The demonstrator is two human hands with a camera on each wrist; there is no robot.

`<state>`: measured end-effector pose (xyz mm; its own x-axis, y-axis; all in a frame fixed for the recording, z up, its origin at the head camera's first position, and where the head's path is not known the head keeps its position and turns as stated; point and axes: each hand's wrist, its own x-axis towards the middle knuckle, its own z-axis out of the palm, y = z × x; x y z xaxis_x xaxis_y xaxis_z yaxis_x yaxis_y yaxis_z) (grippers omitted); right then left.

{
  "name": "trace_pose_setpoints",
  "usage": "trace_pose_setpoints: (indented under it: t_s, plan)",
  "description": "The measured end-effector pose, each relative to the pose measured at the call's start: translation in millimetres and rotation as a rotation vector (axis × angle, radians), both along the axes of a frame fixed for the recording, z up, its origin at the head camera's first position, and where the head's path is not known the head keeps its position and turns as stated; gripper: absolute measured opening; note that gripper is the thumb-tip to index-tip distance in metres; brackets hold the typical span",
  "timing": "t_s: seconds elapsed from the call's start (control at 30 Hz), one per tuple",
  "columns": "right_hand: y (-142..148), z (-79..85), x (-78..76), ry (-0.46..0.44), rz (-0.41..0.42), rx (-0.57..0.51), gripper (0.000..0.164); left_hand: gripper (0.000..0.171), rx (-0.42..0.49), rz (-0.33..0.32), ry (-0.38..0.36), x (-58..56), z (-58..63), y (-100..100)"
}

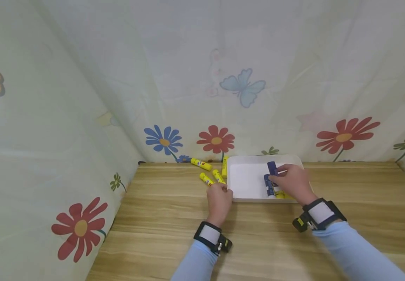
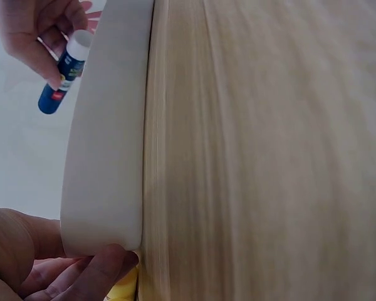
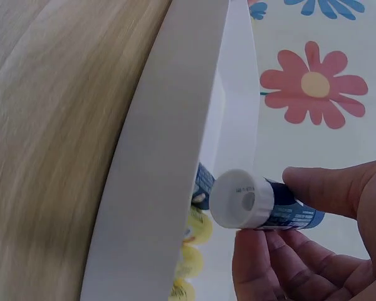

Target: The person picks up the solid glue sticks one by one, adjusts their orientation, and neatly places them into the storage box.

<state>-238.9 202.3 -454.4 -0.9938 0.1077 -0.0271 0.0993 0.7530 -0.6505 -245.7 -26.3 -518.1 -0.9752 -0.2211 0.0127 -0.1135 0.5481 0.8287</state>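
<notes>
My right hand [image 1: 295,182] pinches a blue glue stick [image 3: 291,210] between thumb and fingers, above the white tray [image 1: 246,201]. Its white base faces the camera in the right wrist view; in the left wrist view the same glue stick [image 2: 66,75] hangs tilted over the tray. Another blue glue stick [image 1: 268,185] lies inside the tray, beside several yellow glue sticks [image 3: 191,260] partly hidden by the front wall. At the tray's front left corner, my left hand [image 1: 219,201] grips the wall, thumb on the inner side and fingers outside.
Several yellow glue sticks [image 1: 201,164] lie on the wooden table [image 1: 160,218] left of the tray, one [image 1: 225,167] right along its left wall. A flowered curtain [image 1: 188,97] hangs behind the table's back edge and along its left side.
</notes>
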Motion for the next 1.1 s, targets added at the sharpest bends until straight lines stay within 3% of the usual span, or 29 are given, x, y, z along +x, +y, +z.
trace_pose_setpoints:
  t_s: [0.3,0.6,0.87,1.1]
  plan:
    - [-16,-12.5,-5.5,-0.079,0.014,-0.09,0.049,0.014,-0.003,-0.014,0.004,0.2,-0.6,-1]
    - [-24,-17.6,-8.3,-0.067,0.022,-0.038,0.049,0.013,-0.001,-0.013,0.015,-0.5,1.1,-2]
    - [-29,-21.0,-7.8,-0.117,0.019,-0.032,0.045,0.014,-0.005,-0.024,0.012,0.0,1.5,-2]
    - [-32,-22.1,-6.4,-0.092,0.014,0.006,0.046,0.012,-0.005,-0.032,0.022,0.3,0.3,-2]
